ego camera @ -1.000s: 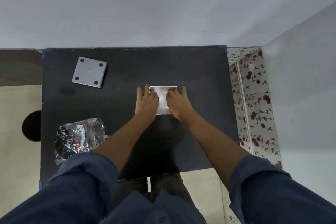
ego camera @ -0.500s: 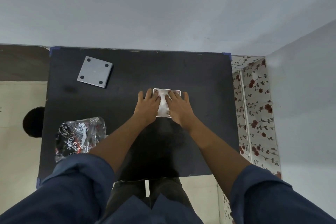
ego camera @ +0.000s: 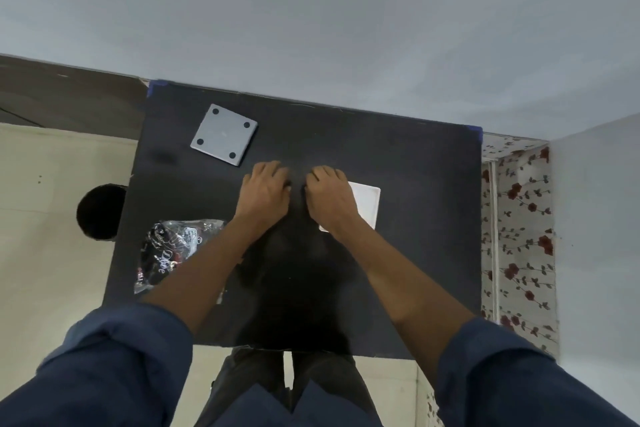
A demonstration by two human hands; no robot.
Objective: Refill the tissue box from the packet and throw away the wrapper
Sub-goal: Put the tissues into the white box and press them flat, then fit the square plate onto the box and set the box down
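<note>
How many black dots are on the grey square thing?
4, one near each corner of the grey square plate at the table's far left: far corner, right corner, left corner, near corner. None looks hidden.

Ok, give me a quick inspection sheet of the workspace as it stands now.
Surface: black table, blue tape at its far corners.
Job's things: white tissue stack partly under the right hand; crumpled clear wrapper near left edge.
Clutter: grey square plate with four black dots, far left.
Grips: left hand and right hand both curled, knuckles up; contents hidden.
Cables: nothing seen.
Surroundings: black round bin on floor at left; floral panel at right.
</note>
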